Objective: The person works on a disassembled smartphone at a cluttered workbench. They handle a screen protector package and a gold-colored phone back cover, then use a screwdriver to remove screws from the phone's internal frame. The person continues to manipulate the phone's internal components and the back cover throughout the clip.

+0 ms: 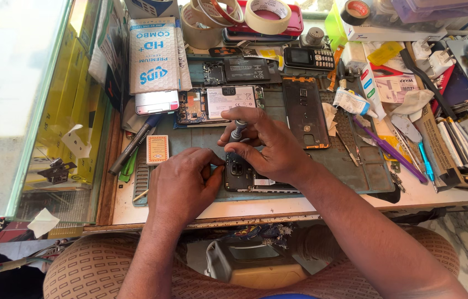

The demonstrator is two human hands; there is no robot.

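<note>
Item: opened phone on the grey work mat — both your hands on it.

Work mat (355,166) spans the bench; the dark phone body (245,178) lies near its front edge, long axis running 3 to 9 o'clock. Your left hand (181,182) presses its 9 o'clock end, fingers closed against it. Your right hand (270,147) sits at its 12 o'clock, pinched on an upright small screwdriver (238,130) — the nearer hand.
</note>
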